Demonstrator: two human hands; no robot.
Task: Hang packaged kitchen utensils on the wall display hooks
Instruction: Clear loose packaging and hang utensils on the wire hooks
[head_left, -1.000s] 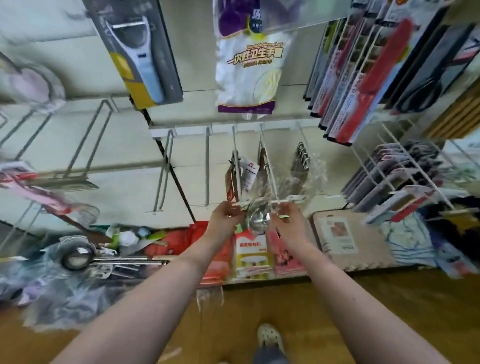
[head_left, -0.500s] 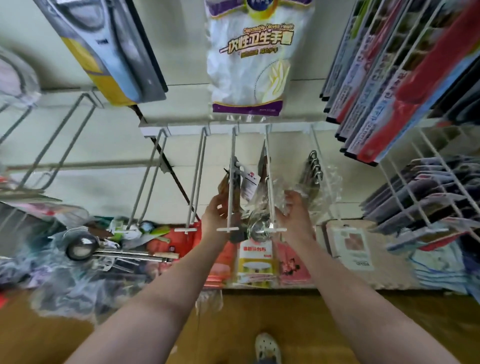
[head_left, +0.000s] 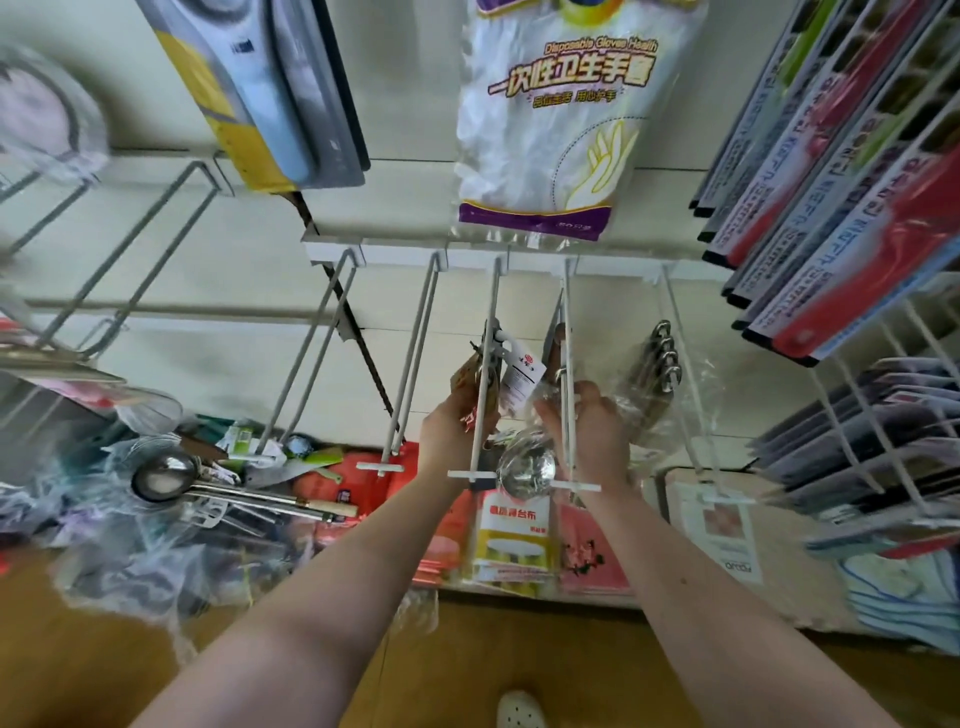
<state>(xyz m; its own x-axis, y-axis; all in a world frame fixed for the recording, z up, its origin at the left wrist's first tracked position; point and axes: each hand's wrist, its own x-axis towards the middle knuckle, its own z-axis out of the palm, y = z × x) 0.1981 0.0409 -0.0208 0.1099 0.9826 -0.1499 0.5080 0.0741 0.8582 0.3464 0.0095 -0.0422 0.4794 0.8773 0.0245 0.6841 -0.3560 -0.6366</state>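
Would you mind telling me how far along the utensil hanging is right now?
Done: bagged utensils hang on the right-hand hook. In hand: the right hand grips a bagged ladle at a middle hook, left hand alongside. Left: more utensils piled low on the left, bare hooks above them.

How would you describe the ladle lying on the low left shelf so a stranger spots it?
Find the white wall of wire hooks, then drop to the cluttered shelf below, left end. There lies a long steel ladle with a wooden handle tip; alone among the crumpled clear bags, its round bowl shines.
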